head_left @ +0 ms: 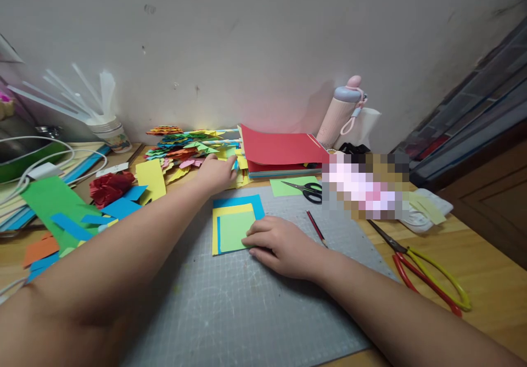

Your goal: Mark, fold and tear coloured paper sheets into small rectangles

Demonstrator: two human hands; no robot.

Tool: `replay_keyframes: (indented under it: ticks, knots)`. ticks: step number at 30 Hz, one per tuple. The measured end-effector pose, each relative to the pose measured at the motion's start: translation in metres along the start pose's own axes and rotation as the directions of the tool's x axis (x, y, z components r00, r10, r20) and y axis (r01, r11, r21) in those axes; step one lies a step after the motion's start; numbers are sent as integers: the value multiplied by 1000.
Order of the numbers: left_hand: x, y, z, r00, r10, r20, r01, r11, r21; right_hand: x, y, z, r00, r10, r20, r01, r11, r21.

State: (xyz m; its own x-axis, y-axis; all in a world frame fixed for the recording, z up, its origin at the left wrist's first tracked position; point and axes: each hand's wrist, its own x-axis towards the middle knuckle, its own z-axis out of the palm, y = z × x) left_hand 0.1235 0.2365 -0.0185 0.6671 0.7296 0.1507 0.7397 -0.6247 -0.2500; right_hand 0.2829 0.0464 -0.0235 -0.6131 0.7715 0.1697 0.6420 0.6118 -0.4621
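Observation:
My right hand (278, 246) lies on the mat, its fingers stretched over the right edge of a light green paper square (234, 230). That square sits on top of a yellow sheet (214, 238) and a blue sheet (257, 203), stacked unevenly. Farther back, my left hand (217, 174) reaches to the left end of the red paper stack (284, 146). Its fingers are curled together by a small blue-and-white piece; what they hold, if anything, is partly hidden. Folded colourful paper pieces (181, 145) lie just behind this hand.
A grey cutting mat (230, 312) covers the middle. Black scissors (307, 190), a pencil (316, 227) and red-yellow-handled scissors (428, 274) lie rightward. A pink bottle (340, 112) stands behind. Leftward are paper scraps (61, 213), crumpled red paper (111, 187) and a cup of straws (109, 131).

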Motion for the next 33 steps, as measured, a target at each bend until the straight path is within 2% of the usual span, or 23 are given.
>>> replay_keyframes:
  ticks: [3, 6, 14, 23, 29, 33]
  knots:
    - [-7, -3, -3, 993, 117, 11, -117, 993, 12, 0, 0, 0, 1000, 0, 0, 0, 1000, 2]
    - [-12, -1, -4, 986, 163, 16, -164, 986, 12, 0, 1, 0, 1000, -3, -3, 3, 1000, 4]
    - [-6, 6, 2, 999, -9, -46, 8, 1000, -22, -1, 1, 0, 1000, -1, -3, 1, 1000, -5]
    - [-8, 0, 0, 995, 97, -37, -98, 994, -47, -1, 0, 0, 1000, -1, -2, 1, 1000, -8]
    - [-15, -11, 7, 991, 57, -120, -70, 992, -108, -2, -1, 1, 1000, 8, 8, -8, 999, -39]
    - [-19, -18, 11, 991, 12, -132, -34, 985, -169, -3, -6, 2, 1000, 20, 10, -20, 998, -59]
